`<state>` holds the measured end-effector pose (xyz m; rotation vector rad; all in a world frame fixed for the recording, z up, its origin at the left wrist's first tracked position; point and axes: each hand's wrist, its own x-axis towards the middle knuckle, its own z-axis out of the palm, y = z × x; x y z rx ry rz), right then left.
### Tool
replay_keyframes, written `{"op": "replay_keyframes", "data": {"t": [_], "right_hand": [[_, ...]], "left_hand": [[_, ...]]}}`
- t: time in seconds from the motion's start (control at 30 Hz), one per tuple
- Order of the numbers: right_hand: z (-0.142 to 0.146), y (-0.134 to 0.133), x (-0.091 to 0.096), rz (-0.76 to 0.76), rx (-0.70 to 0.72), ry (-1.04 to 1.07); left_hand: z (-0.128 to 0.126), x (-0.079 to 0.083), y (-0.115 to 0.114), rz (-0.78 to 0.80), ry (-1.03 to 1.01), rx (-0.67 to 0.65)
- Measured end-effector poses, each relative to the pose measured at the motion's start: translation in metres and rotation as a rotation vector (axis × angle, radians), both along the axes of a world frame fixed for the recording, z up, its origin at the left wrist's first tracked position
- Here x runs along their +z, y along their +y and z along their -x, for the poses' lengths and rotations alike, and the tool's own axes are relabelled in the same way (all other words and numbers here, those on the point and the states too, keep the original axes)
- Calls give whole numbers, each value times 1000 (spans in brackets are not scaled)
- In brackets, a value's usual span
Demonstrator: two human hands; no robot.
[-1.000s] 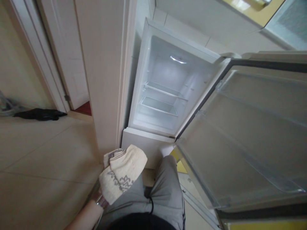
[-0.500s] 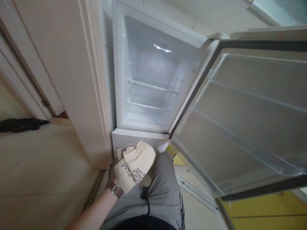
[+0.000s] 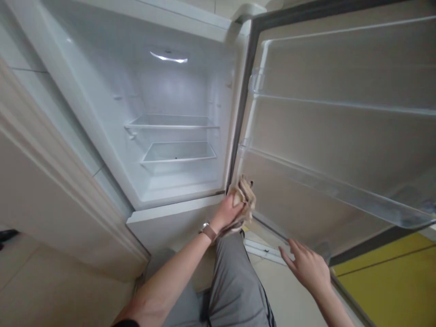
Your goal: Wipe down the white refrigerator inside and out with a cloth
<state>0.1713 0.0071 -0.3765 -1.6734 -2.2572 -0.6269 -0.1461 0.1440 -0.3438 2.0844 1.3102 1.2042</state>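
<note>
Since the earlier frame, the cloth has moved right to the hinge-side lower corner of the open fridge door, bunched in the closed fingers of the left hand, while the right hand has appeared, fingers parted and grasping nothing, by the door's bottom edge, contact unclear. Trousered legs crowd the space below and a pale door frame bounds the left; open room lies above the fridge's upper shelf and between the hands.

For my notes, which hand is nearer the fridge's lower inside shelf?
Left. The left hand, holding a cloth, is below and right of the lower shelf in the picture; the right hand is farther off, near the lower edge of the open door.
</note>
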Motion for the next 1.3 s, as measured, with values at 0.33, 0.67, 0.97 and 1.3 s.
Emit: {"op": "replay_keyframes", "data": {"t": [0.33, 0.67, 0.97, 1.3], "right_hand": [[-31, -12, 1, 129, -183, 29], [-36, -7, -18, -125, -151, 22], [-2, -21, -22, -339, -137, 104], [13, -27, -28, -357, -142, 139]], "left_hand": [[-65, 4, -4, -115, 719, -102], [-101, -32, -18, -303, 594, -175], [-39, -41, 18, -326, 732, -156], [-21, -37, 22, -264, 733, -34]]}}
